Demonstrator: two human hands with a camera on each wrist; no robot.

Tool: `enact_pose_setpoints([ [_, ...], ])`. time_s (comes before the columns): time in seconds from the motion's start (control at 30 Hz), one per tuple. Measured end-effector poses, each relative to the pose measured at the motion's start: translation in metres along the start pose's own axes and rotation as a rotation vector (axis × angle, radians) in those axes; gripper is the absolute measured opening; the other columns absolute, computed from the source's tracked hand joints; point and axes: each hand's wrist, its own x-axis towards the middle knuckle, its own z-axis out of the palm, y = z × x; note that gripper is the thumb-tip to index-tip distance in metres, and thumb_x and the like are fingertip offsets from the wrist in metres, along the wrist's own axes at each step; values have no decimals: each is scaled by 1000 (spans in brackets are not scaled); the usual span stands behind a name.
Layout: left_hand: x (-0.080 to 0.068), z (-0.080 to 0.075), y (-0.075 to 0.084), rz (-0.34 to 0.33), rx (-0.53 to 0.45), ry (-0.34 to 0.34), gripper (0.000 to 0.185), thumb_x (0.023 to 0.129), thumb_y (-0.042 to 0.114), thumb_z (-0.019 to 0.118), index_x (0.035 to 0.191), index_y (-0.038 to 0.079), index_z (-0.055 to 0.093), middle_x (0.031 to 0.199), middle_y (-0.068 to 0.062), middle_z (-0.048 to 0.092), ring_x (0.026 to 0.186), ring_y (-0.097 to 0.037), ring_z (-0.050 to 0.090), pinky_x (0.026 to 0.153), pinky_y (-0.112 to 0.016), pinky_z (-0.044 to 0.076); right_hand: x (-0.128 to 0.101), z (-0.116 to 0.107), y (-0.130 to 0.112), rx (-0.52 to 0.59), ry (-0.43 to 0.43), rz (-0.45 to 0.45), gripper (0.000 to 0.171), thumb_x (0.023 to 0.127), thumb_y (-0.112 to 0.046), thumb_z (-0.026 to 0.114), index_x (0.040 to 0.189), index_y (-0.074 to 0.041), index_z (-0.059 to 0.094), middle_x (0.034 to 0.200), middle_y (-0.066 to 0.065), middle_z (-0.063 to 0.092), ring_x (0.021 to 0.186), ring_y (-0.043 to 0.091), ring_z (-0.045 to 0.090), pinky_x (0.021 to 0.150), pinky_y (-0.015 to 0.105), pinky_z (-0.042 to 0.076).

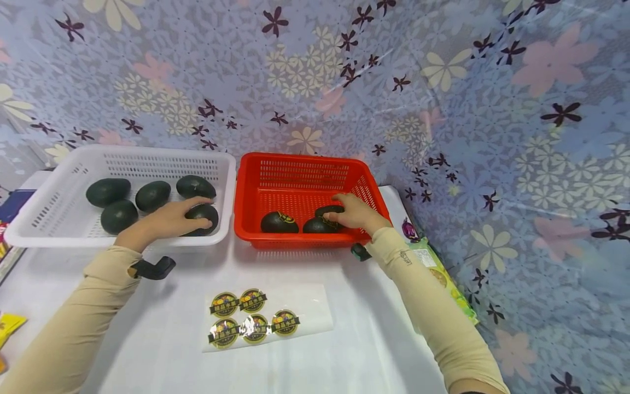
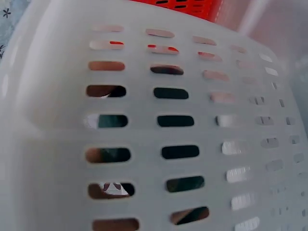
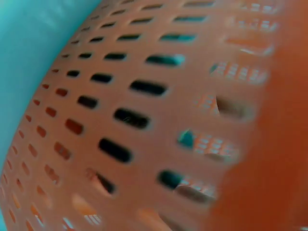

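- Nearest us, a sticker sheet [image 1: 268, 323] lies flat on the white table [image 1: 147, 339], five round gold-and-black labels on it, untouched by either hand.
- Beyond it, two baskets stand side by side: white basket [image 1: 59, 230] on the left, red basket [image 1: 248, 219] on the right.
- Left hand [image 1: 169, 219] reaches into the white one, fingers curved over the nearest dark avocado [image 1: 204, 218]. That looks like a pick-up starting; the next move calls for lifting it over the rim.
- Four more avocados sit behind it.
- Right hand [image 1: 351, 213] is in the red basket, its grip closed on a labelled avocado [image 1: 328, 211], apparently setting it beside two others; letting go comes next.
- Both wrist views show only basket walls.
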Motion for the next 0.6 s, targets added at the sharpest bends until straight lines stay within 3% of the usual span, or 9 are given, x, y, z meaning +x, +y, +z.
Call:
enact_pose_setpoints([
  [0.13,-4,-3,3,2,-26,80,67,94,45,66,147,12,41,143,-32,50,126,-51,53,103,-71,41,-9,-2,-9,-42,18,-16,72,98,-43,61,154,-5,37,159,19,37,150,38,31,123,55,28],
  [0.3,-11,-6,4,-15,-69,125,69,93,49,66,147,15,40,137,-32,53,115,-47,56,93,-65,49,-26,-3,-24,-36,88,-91,68,97,-43,63,152,-8,42,157,17,40,147,37,36,122,56,31],
  [0.43,-16,-9,9,12,-126,193,64,94,44,66,148,19,42,136,-29,55,112,-42,56,84,-54,53,-44,1,-40,-55,175,-232,61,98,-39,64,147,-6,49,153,17,45,143,38,40,120,55,34],
  [0.6,-24,-14,14,-11,-214,287,70,91,40,71,144,12,35,134,-32,50,103,-41,57,75,-42,52,-72,14,-60,-61,282,-449,42,97,-32,67,131,-8,63,133,10,62,126,29,57,109,46,48],
])
